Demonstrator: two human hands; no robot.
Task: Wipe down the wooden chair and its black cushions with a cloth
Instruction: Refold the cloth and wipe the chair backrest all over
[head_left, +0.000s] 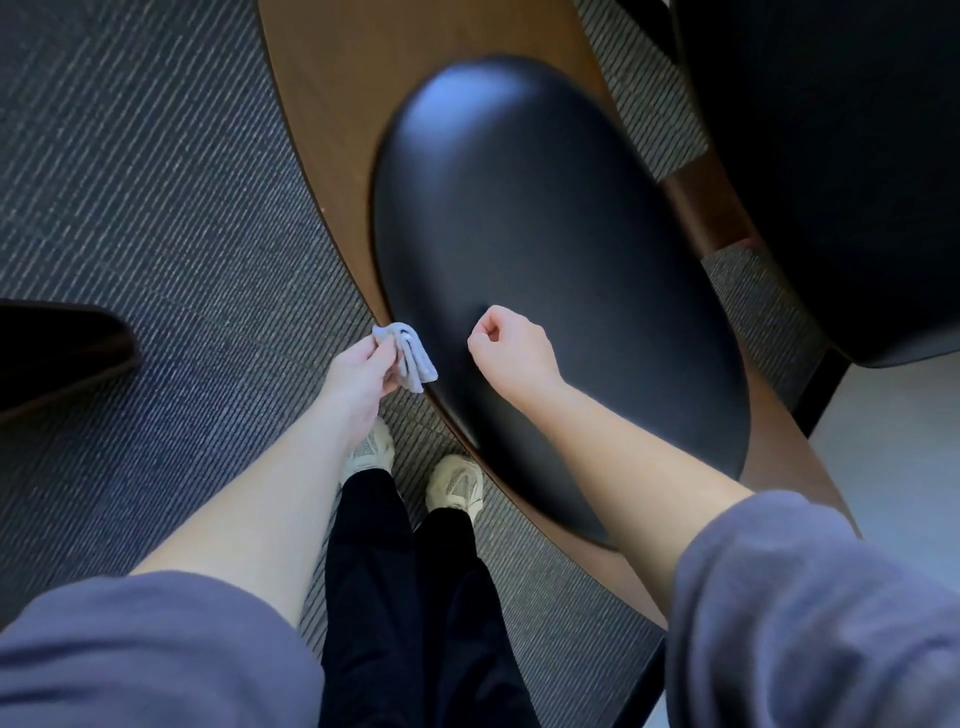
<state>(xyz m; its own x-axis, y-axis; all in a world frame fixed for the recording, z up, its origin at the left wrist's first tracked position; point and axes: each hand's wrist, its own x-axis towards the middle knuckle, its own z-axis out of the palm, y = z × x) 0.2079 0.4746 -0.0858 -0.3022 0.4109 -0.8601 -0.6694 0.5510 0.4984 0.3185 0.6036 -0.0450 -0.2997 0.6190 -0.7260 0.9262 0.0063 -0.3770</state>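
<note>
A long oval black cushion (550, 270) lies on the curved wooden chair frame (332, 114), running from top centre to lower right. My left hand (363, 382) pinches a folded grey cloth (410, 356) just off the cushion's near left edge, over the wood rim. My right hand (511, 348) hovers over the cushion's near end with its fingers curled into a loose fist and nothing in it. A second black cushion (831, 156) fills the top right corner.
Striped grey carpet (156, 208) covers the floor to the left. A dark piece of furniture (57, 348) juts in at the left edge. My feet in pale shoes (454, 486) stand close against the chair's rim. Pale floor (893, 441) shows at right.
</note>
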